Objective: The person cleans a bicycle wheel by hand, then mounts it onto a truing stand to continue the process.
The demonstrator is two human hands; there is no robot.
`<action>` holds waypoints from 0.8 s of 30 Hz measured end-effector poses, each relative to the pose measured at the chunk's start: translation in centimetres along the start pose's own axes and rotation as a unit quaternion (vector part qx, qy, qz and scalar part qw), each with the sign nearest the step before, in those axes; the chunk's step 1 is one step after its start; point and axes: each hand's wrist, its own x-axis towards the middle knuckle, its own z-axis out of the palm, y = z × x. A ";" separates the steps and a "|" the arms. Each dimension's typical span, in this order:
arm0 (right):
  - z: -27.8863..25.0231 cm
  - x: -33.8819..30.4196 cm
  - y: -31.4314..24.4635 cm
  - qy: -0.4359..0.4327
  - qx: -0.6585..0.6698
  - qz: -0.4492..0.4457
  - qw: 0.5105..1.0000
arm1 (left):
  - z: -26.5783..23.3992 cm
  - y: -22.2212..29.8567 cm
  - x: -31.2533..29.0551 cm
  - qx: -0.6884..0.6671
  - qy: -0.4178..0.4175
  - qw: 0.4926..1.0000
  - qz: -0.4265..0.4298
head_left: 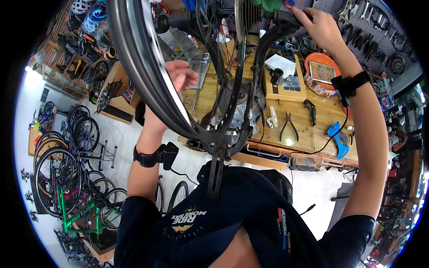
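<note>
A bicycle wheel with a dark rim (pixel 134 67) stands upright in a black truing stand (pixel 257 80) in front of me. Its cassette (pixel 252 20) is at the top, near the stand's right arm. My left hand (pixel 181 76) reaches behind the rim, fingers apart and slightly bent, with nothing seen in them. The rim hides part of that wrist. At the upper right, my right hand (pixel 321 27) grips the black end knob (pixel 288 18) of the stand, thumb along it; the other fingers are partly hidden.
On the wooden workbench (pixel 279 129) lie pliers (pixel 289 127), a screwdriver (pixel 313 123), a blue tool (pixel 338 140), a cardboard box (pixel 286 91) and an orange round container (pixel 322 67). Tools hang on a pegboard (pixel 371 27). Several bicycles (pixel 80 178) stand at the left.
</note>
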 end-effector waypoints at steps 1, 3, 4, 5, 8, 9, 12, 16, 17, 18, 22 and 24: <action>0.0 0.0 0.2 -0.014 -0.009 0.005 1.000 | 0.0 -1.2 0.0 -0.004 0.000 1.000 -0.025; -0.5 0.2 0.6 -0.041 -0.027 0.015 0.999 | 0.2 -2.5 -0.2 0.031 -0.043 0.998 -0.031; -0.7 0.3 -0.5 -0.034 -0.021 0.017 0.999 | 0.0 -3.0 -0.7 0.057 -0.061 0.996 -0.031; -1.4 0.1 -2.3 -0.026 -0.018 0.022 0.999 | -0.3 -3.8 -1.1 0.092 -0.070 0.993 -0.026; -1.6 -0.1 -3.3 -0.005 0.003 0.045 0.999 | -0.5 -5.1 -1.8 0.185 -0.101 0.977 -0.017; -1.8 -0.2 -3.6 -0.012 0.016 0.058 0.998 | -0.2 -5.1 -1.9 0.210 -0.108 0.971 -0.020; -2.1 -0.3 -3.7 -0.020 0.044 0.074 0.996 | 0.6 -4.8 -2.1 0.224 -0.121 0.966 -0.052; -1.6 -0.2 -3.2 0.000 0.034 0.050 0.998 | 1.5 -5.0 -2.3 0.180 -0.124 0.972 -0.081; -1.5 -0.2 -3.0 0.012 0.018 0.037 0.999 | 1.6 -5.2 -2.2 0.172 -0.135 0.973 -0.075; -1.5 -0.2 -2.9 0.012 0.015 0.037 0.999 | 1.7 -5.9 -2.0 0.166 -0.152 0.970 -0.093; -1.3 -0.1 -2.9 0.019 0.009 0.034 0.999 | 1.0 -9.5 -0.1 0.079 -0.232 0.954 -0.170; -1.2 0.0 -2.8 0.022 0.005 0.029 0.999 | 0.7 -9.9 1.2 0.030 -0.281 0.939 -0.194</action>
